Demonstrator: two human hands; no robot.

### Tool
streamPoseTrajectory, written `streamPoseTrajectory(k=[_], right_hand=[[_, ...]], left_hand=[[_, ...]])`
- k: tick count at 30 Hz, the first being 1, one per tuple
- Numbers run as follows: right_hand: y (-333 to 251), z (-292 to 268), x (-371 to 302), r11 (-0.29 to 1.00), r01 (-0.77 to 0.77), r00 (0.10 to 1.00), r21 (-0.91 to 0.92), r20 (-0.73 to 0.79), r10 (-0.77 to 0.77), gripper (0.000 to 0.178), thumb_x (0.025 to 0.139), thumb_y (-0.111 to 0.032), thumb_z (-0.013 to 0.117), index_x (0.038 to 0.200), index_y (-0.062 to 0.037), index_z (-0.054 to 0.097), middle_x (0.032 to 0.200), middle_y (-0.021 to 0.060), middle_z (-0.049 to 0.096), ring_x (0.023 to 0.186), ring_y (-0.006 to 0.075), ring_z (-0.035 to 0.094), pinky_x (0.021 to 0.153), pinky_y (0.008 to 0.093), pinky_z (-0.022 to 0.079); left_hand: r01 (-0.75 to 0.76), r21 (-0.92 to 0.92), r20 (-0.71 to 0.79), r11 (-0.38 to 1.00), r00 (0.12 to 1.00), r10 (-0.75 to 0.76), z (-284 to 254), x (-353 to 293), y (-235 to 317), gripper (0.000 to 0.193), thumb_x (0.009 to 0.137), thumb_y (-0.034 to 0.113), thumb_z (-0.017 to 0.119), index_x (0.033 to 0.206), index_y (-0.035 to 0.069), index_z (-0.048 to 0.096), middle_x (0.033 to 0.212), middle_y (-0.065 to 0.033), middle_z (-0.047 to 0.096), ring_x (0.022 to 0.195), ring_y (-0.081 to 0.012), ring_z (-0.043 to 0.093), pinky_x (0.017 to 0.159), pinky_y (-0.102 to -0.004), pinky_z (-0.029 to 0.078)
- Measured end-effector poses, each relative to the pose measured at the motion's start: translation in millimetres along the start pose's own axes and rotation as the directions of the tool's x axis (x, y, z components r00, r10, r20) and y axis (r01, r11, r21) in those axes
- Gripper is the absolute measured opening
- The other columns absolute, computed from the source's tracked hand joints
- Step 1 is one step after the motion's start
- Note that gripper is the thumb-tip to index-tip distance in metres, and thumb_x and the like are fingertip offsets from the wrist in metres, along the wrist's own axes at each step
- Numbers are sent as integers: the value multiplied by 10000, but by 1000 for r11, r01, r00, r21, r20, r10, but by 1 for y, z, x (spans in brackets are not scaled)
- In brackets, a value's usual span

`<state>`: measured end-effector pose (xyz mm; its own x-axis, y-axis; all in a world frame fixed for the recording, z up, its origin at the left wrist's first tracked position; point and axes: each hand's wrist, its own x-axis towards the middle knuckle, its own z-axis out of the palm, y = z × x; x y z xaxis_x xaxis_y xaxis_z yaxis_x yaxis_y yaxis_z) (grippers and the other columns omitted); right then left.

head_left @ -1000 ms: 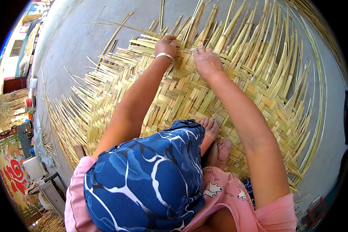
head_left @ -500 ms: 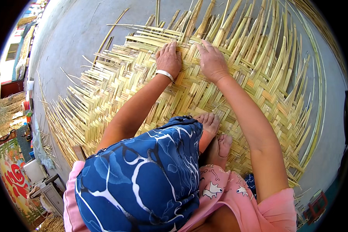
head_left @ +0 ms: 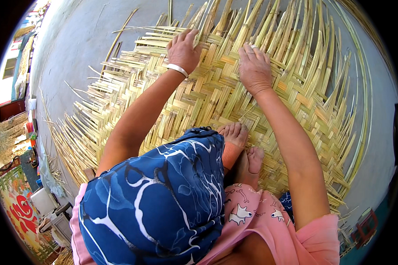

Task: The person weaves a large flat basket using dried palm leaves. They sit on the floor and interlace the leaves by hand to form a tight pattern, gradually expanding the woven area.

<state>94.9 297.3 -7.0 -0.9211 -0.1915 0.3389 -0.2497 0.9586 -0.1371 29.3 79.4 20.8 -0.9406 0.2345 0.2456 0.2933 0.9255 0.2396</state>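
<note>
A partly woven mat point(head_left: 208, 95) of flat, pale green and yellow reed strips spreads over the ground in front of me, its strip ends fanning out loose along the far edge. At that edge my left hand point(head_left: 184, 52), with a white bracelet at its wrist, is closed on a reed strip point(head_left: 205, 24) that stands up beside its fingers. My right hand point(head_left: 255, 69) lies on the weave to the right, fingers slightly apart over the strips; what is under its fingertips is hidden. My bare feet point(head_left: 235, 132) rest on the mat.
Grey concrete floor point(head_left: 82, 44) surrounds the mat. Long green reeds point(head_left: 365, 92) curve along the right side, with a bundle of stalks point(head_left: 371, 26) beyond. On the left are a straw heap point(head_left: 9, 134), a clear plastic bag point(head_left: 51, 170) and a grey cabinet point(head_left: 62, 227).
My left hand has moved left and farther away along the edge, now beside a raised strip. My right hand has shifted right, its fingers more bent, so the hands are wider apart.
</note>
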Motion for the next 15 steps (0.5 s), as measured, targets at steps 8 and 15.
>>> streamPoseTrajectory(k=[8, 15], right_hand=[[-7, 1, -5, 999, 2, 998, -36, 57, 0, 386, 884, -170, 424, 1239, -44, 504, 1319, 108, 487, 1241, 246, 427, 1055, 406, 290], [3, -16, -17, 1000, 26, 991, -8, 128, -25, 391, 862, -187, 466, 1225, -56, 528, 1346, 120, 473, 1263, 272, 414, 1043, 408, 307]], left_hand=[[-167, 120, 378, 979, 919, 110, 37, 16, -6, 703, 846, 696, 330, 1408, 275, 343, 1479, -148, 263, 1378, -329, 209, 1104, -485, 150], [-185, 169, 475, 968, 876, 84, 26, 14, 10, 604, 895, 579, 366, 1415, 275, 329, 1463, -157, 300, 1352, -367, 257, 1089, -494, 187]])
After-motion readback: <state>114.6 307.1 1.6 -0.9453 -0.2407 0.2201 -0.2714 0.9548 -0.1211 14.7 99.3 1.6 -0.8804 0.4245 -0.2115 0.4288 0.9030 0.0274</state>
